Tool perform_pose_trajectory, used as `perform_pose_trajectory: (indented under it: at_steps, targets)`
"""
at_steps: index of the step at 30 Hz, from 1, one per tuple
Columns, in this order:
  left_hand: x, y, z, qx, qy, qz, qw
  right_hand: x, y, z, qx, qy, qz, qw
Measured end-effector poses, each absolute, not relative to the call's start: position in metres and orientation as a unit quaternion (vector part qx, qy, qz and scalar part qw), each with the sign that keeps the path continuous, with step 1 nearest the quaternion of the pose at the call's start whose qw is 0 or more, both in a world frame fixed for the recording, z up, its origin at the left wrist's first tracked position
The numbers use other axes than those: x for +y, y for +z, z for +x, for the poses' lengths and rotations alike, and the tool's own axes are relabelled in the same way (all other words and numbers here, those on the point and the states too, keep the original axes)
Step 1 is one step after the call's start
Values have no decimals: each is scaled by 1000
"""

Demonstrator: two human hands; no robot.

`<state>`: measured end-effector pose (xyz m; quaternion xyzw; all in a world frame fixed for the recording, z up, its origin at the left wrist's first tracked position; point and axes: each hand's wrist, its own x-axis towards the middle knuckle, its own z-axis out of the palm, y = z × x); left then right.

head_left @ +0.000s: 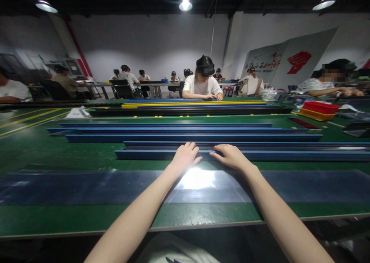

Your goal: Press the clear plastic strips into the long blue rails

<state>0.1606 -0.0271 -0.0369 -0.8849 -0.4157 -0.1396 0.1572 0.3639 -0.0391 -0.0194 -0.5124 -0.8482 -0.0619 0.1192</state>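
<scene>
A long blue channel strip [289,155] lies crosswise in front of me, its raised edges running left to right. My left hand [185,156] bends over its near wall, fingers across the top and thumb on the near side. A short gap to the right, my right hand [229,156] grips the same strip, its fingers curled toward the left and its thumb low. The fingertips' undersides are hidden. Between my forearms and beyond them, a clear plastic sheet [86,188] lies flat on the green table [72,218], with a bright lamp reflection on it.
Several more blue strips [185,138] lie parallel farther off, then a black strip [185,111] and yellow strips [187,104]. A co-worker [202,86] sits opposite. Red and yellow trays [319,109] and a dark red flat object [303,123] are at right; a white object [77,112] is at left.
</scene>
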Motion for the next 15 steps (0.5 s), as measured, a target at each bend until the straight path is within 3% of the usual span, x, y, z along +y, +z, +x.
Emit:
perform_pose_trajectory:
  at_steps: [15]
  targets:
    - [-26, -39, 161, -415, -141, -882, 172, -38, -21, 365, -848, -62, -514, 109]
